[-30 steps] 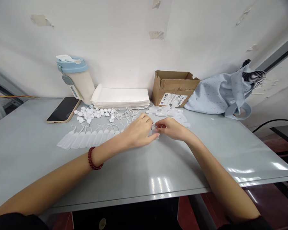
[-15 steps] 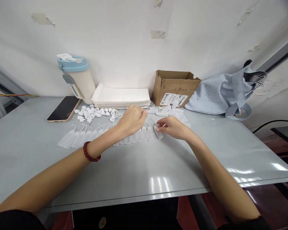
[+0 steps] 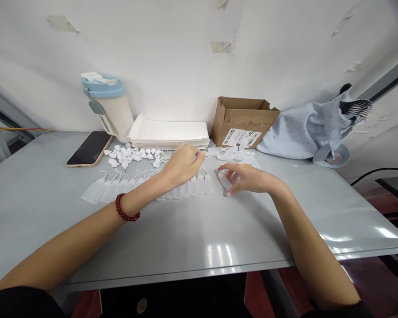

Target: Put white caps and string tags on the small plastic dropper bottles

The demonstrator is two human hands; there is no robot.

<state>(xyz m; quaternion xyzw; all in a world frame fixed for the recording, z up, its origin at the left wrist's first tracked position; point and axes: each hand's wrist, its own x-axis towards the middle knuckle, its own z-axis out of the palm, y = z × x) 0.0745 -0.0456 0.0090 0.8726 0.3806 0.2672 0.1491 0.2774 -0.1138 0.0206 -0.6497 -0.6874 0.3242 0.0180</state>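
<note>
My right hand (image 3: 248, 177) is curled around a small translucent plastic bottle (image 3: 224, 181), its index finger at the top end and its thumb by the bottom end. Left of it, my left hand (image 3: 183, 163) is closed, thumb and fingertips pinched together; whatever they hold is hidden. Similar translucent bottles (image 3: 109, 191) with thin curved tips lie in a row, partly under my left forearm. Behind them is a heap of small white caps (image 3: 123, 154). More clear bottles (image 3: 234, 153) lie in a loose pile beyond my right hand.
A stack of white envelopes (image 3: 172, 130) lies against the wall. To its right stand an open cardboard box (image 3: 243, 121) and a light blue cloth bag (image 3: 292, 130). On the left are a phone (image 3: 89, 149) and a tumbler with a blue lid (image 3: 111, 108).
My right hand has shifted slightly right and opened its grip wider, the thumb now near the bottle's bottom end. My left hand has hardly moved.
</note>
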